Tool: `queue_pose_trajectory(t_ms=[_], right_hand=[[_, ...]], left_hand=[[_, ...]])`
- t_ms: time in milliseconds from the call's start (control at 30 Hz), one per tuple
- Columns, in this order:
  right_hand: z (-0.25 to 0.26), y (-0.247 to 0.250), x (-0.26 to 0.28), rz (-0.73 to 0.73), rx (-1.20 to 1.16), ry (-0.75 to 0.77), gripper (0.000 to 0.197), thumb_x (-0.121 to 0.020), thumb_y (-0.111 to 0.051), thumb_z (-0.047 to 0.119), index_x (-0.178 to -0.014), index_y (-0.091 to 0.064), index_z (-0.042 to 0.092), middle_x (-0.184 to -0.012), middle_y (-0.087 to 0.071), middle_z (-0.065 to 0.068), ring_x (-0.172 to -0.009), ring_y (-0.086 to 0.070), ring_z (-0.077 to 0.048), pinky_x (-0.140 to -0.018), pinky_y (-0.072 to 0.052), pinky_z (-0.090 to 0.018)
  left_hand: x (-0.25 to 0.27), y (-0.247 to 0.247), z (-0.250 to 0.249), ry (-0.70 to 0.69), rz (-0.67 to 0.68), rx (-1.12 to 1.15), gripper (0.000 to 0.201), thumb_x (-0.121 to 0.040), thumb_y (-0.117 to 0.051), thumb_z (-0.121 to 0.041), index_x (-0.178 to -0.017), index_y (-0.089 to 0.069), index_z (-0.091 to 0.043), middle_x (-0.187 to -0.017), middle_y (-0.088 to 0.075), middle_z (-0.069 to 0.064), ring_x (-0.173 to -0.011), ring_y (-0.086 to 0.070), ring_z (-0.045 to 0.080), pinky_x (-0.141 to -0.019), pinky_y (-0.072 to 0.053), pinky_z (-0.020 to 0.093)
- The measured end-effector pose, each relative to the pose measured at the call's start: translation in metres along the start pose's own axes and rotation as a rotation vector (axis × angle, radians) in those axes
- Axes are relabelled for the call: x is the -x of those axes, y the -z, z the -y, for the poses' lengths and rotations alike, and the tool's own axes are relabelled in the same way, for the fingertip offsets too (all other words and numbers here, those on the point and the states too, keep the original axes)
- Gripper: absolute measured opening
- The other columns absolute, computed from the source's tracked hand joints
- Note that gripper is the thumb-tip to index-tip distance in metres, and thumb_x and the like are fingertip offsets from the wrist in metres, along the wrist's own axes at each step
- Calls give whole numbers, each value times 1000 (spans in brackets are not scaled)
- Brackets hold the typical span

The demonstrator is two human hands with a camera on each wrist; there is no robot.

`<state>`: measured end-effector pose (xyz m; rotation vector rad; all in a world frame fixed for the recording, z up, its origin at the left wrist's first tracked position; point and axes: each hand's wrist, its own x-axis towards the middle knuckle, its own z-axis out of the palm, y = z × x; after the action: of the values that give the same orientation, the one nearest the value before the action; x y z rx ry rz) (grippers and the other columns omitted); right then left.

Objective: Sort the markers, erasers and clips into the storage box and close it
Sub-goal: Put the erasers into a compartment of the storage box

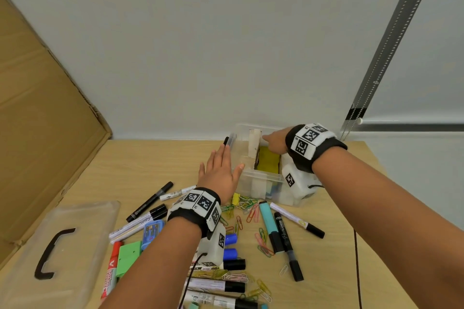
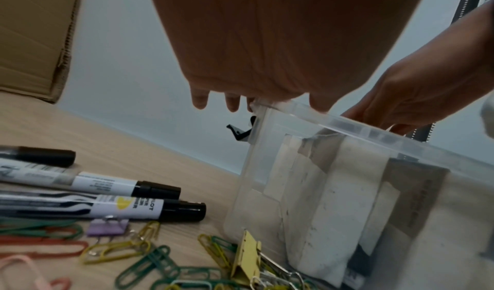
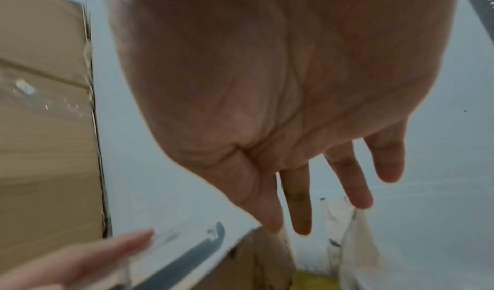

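The clear storage box [image 1: 261, 176] stands open at the back of the table, with a cardboard divider [image 1: 254, 148] and a yellow item [image 1: 268, 162] inside. My left hand [image 1: 222, 165] lies flat against the box's left side, fingers straight and thumb on the front rim. My right hand [image 1: 273, 143] reaches over the box from the right. Its straight fingers [image 3: 299, 210] point down at the divider and hold nothing. Markers [image 1: 150, 200], a teal highlighter [image 1: 267, 221], coloured paper clips [image 1: 251, 211] and a yellow binder clip [image 1: 235, 198] lie loose in front of the box.
The clear lid [image 1: 82, 233] with a black handle lies at the near left. A cardboard sheet [image 1: 37, 120] leans along the left edge. A green block [image 1: 129, 256], a red marker [image 1: 111, 271] and more markers sit by my left forearm. A black cable [image 1: 357, 271] runs down the right side.
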<state>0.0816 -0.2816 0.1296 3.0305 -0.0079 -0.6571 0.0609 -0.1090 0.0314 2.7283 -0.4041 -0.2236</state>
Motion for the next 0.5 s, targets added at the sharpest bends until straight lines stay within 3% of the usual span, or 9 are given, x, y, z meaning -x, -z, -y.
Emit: queue_pose_trajectory(t_ms=[67,133,233,367,500], right_hand=[[-4,-6,5,-49,-28,22,49,-101,-30,13,-149,-24,8,-153,-30,-15,-140,-30,-30,-111,-25,-35],[-10,-14,19,-188,-201,35,52,-99,-33,19,-150,-24,20,-154,-31,-9,-139,-31,-30,-113,-29,-40],[-20,-36,40,-430,-389,80,48,-95,-41,22,-143,-37,22,-145,-43,-4,-132,-38,-27,-108,-36,-43],[-22,-75,71,-845,-466,216,28,-94,-45,18,-120,-54,18,-117,-57,3,-109,-47,-15,-92,-44,-31],[-20,-111,88,-873,-409,350,15,-92,-48,14,-103,-58,16,-98,-56,5,-93,-48,-13,-79,-45,-28]], left_hand=[[0,2,0,-3,10,-9,66,-97,-13,-53,-150,9,-21,-160,10,-4,-147,8,17,-119,-1,48],[0,4,0,-8,18,-16,67,-96,-14,-55,-151,8,-22,-160,10,-4,-147,8,17,-119,-2,48],[10,6,3,-25,-7,5,69,-95,-16,-57,-150,8,-23,-160,11,-4,-147,8,17,-120,-3,48],[51,4,16,-82,-110,76,66,-96,-25,-52,-151,3,-27,-160,7,-5,-147,5,17,-120,-8,47],[104,-6,49,-37,-63,76,55,-97,-36,-45,-147,-21,-31,-158,1,-11,-146,4,17,-119,-11,46]])
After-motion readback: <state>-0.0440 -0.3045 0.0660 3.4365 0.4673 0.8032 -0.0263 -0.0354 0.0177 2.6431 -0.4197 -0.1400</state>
